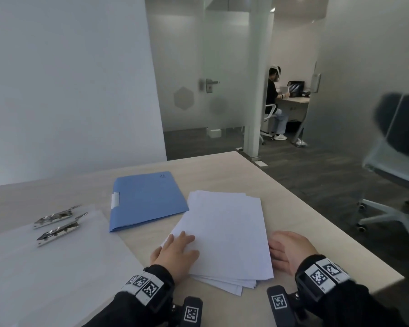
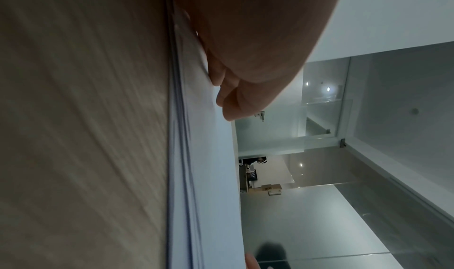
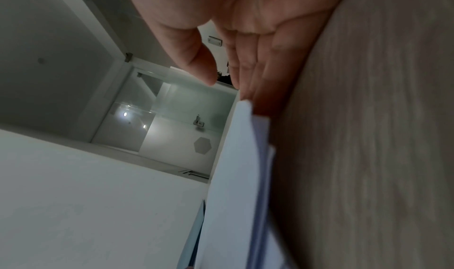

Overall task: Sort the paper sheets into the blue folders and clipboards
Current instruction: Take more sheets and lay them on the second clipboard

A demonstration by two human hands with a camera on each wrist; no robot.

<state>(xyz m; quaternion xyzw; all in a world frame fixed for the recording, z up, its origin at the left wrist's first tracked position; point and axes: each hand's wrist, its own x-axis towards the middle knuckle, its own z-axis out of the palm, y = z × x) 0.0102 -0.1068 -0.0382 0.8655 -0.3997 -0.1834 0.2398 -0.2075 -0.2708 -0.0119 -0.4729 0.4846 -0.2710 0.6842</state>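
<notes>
A stack of white paper sheets (image 1: 224,232) lies slightly fanned on the wooden table (image 1: 222,171), near the front edge. My left hand (image 1: 178,250) rests flat on the stack's left edge, fingers straight. My right hand (image 1: 287,250) lies against the stack's right edge. In the right wrist view its fingers (image 3: 255,75) run straight along the sheets' edge (image 3: 233,176), with the thumb apart above. A shut blue folder (image 1: 147,199) lies behind the stack to the left. Two pale clipboards (image 1: 57,267) with metal clips (image 1: 58,232) lie overlapped at the far left.
The table's right edge runs diagonally past my right hand. An office chair (image 1: 397,166) stands on the dark floor beyond it. A white wall backs the table on the left. Another person (image 1: 275,102) sits at a far desk behind glass partitions.
</notes>
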